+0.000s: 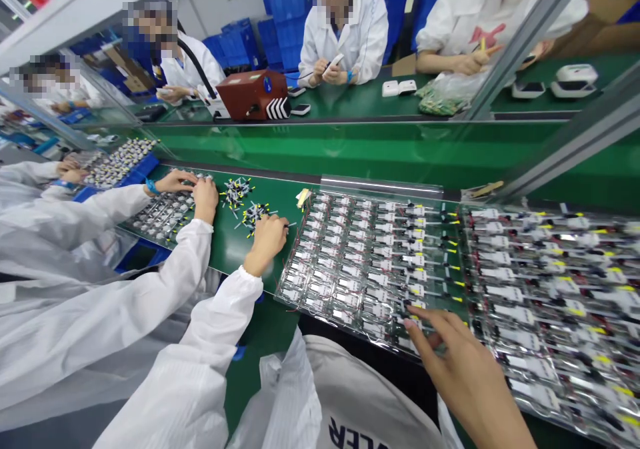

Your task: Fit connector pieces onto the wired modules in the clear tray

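On the green tabletop [231, 248], a pile of yellow-tipped parts [253, 214] lies toward the far edge; just beside it, your left hand [269, 239] pinches a small dark part [289, 225]. Rightward, a clear tray [360, 334] carries rows of white pieces [327, 262]. Near its near right corner hovers your right hand [463, 359], thumb and forefinger parted; whether they touch anything, I cannot tell.

Bright, cool light falls fairly evenly over the scene, leaving mostly soft shadows. The green bench [233, 249] carries a faint sheen, while sharp glints run along the near edge of the clear tray [360, 329]. Wide-angle stretching makes the metal posts [517, 56] lean, and the right-hand tray [555, 417] smears toward the border (coarse pixel blocks mask the heads, too).
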A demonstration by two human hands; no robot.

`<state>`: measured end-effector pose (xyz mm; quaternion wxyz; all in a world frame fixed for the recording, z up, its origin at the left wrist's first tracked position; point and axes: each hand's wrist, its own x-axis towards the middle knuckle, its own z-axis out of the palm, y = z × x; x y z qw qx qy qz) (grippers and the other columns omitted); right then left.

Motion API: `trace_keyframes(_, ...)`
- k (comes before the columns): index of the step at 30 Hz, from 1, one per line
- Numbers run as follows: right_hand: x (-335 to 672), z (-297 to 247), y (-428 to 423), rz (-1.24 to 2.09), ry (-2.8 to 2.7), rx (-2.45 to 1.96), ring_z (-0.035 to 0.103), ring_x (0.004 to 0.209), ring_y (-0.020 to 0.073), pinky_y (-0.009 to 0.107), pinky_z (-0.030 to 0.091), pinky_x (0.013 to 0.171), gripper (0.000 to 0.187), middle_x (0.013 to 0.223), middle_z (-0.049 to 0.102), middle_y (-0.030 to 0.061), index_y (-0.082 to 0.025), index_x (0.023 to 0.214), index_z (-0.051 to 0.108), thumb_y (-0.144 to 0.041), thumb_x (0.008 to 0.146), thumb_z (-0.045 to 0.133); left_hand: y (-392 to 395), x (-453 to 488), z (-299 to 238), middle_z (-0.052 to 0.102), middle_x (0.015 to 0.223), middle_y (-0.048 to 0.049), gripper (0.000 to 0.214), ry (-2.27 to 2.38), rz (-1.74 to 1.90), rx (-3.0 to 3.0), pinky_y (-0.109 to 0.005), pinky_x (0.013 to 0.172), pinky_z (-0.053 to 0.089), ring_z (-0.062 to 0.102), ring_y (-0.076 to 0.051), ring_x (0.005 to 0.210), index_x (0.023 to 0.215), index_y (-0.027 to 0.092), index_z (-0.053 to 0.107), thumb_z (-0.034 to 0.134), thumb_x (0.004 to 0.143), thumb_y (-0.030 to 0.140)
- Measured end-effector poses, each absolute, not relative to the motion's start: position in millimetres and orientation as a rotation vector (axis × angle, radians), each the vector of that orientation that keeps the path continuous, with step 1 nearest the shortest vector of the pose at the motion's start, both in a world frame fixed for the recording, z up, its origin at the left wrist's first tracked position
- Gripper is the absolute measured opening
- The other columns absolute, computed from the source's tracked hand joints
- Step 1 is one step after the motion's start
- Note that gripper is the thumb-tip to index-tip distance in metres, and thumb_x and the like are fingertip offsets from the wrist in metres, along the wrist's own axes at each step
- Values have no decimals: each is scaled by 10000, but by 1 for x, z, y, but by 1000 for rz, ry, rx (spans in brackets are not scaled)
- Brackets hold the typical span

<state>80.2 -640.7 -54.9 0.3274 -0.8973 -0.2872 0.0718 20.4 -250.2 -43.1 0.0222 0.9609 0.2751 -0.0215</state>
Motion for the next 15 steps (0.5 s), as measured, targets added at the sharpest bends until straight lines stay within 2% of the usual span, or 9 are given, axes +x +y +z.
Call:
trace_keyframes(4,81,-41,-643,188,-733,-2276,641,596,176,311,519,525,425,979,713,74,-247,1064,710,-597,985,482,-263,15,-21,731,1020,-111,146,872,242,2832,-407,943,468,636,-275,1008,992,169,721,608,901,187)
trace_keyframes(7,75,-17,-639,261,-745,-2133,637,625,169,285,541,565,299,910,710,58,-250,1106,690,-486,1000,541,-300,8,-4,715,901,-37,87,792,490,2426,-313,797,487,633,-189,820,926,188,679,650,861,238)
trace_keyframes(9,68,-3,-630,269,-807,-2029,648,668,170,279,560,605,212,914,710,63,-243,1086,676,-402,1005,563,-339,4,2,689,821,-12,137,671,470,2105,-265,688,468,605,-151,723,870,190,661,683,849,324)
trace_keyframes(11,62,5,-620,183,-888,-1955,691,819,191,292,584,685,145,1056,720,94,-237,1091,659,-318,999,583,-384,-1,2,662,746,-2,237,586,336,1813,-241,624,449,585,-131,662,835,187,657,741,814,408)
trace_keyframes(13,59,5,-613,111,-952,-1924,703,950,212,314,599,755,164,1138,714,108,-237,1146,644,-266,994,587,-425,-3,-2,653,703,-2,317,530,192,1567,-235,607,456,588,-128,639,809,182,656,792,777,467)
trace_keyframes(15,58,0,-612,86,-962,-1940,704,978,217,330,605,786,171,1103,721,104,-237,1156,642,-240,1000,573,-454,-4,-9,676,716,-16,391,524,120,1376,-244,625,486,614,-136,654,781,181,649,828,736,525)
